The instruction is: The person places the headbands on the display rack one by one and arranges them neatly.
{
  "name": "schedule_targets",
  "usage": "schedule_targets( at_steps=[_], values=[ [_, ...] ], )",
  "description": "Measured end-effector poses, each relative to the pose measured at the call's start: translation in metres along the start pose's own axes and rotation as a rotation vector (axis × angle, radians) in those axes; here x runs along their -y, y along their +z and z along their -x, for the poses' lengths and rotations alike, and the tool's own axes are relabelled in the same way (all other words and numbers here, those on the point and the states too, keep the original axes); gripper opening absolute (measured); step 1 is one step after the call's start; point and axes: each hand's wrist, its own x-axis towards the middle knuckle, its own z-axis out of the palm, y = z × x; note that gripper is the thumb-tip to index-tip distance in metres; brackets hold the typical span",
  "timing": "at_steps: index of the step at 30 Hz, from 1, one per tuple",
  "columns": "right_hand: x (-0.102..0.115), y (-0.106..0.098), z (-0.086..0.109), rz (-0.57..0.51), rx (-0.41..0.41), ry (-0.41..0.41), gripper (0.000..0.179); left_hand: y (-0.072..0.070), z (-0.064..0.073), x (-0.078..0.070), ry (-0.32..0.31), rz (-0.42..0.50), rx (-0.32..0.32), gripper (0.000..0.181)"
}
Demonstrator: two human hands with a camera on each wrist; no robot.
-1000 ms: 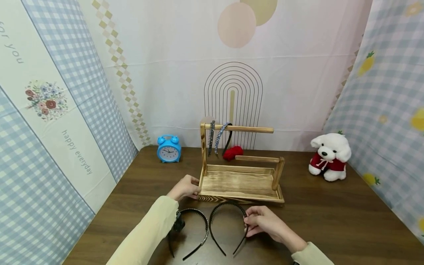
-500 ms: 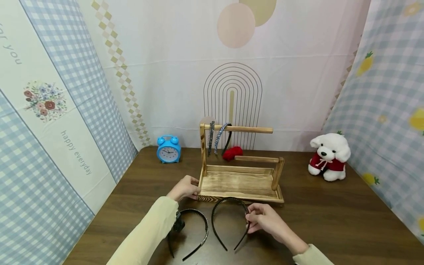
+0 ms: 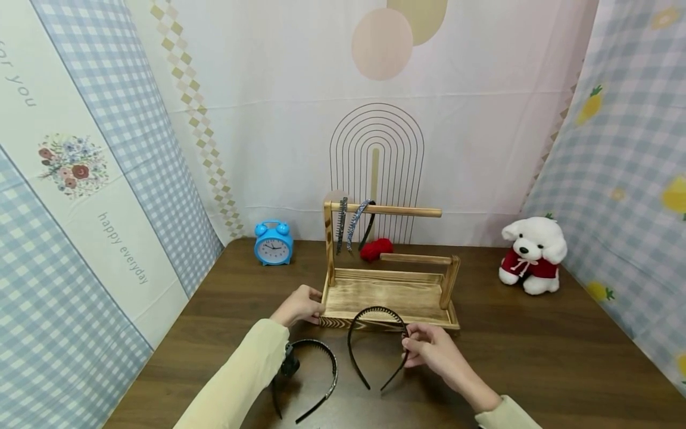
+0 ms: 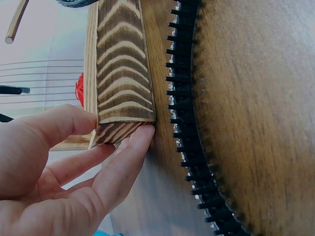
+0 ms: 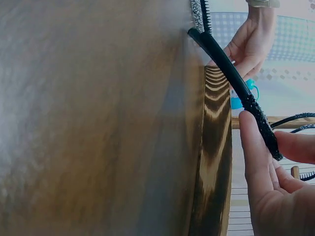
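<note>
Held headband [image 3: 377, 308], black and arched, with 12 o'clock at the far side of the head view. Its long axis runs roughly 12 to 6, crown toward 12, both ends toward 6. The right hand [image 3: 433, 350], the nearer one, pinches its 3 o'clock limb between thumb and fingers; the band thus lies at 9 o'clock from that hand. The governing relation, as judged here, is crown to bar: on the wooden rack [image 3: 386, 292], the upper bar [image 3: 412, 211] has its free end at about 1 o'clock from the crown, while the lower bar [image 3: 415, 258] points its free end toward 9. The left hand [image 3: 300, 305] grips the rack's 8 o'clock corner. A grey headband [image 3: 342, 223] and a blue headband [image 3: 354, 220] hang from the upper bar's 9 o'clock half. At 8 o'clock from the held band lies a second headband [image 3: 333, 357].

Right wrist view only: a glittering stretch [image 5: 261, 123] beside the pinching fingers. Left wrist view: thumb and fingers on opposite sides of the corner, near a toothed band, apparently the second. Whether the held band's ends touch the table [image 3: 536, 357] cannot be told.
</note>
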Motion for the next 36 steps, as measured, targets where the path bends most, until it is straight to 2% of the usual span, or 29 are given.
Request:
schedule_targets(
  at_steps=[12,25,36],
  values=[
    [0.007,0.000,0.001,-0.008,-0.059,-0.060,0.032,0.000,0.000,-0.001,0.006,-0.004,0.000,0.050],
    [0.010,0.007,-0.003,-0.083,-0.252,-0.070,0.024,-0.001,-0.002,0.002,0.001,-0.003,0.007,0.051],
    [0.010,0.006,-0.006,-0.116,-0.283,-0.108,0.020,0.000,-0.002,0.003,0.000,0.004,0.000,0.050]
  ],
)
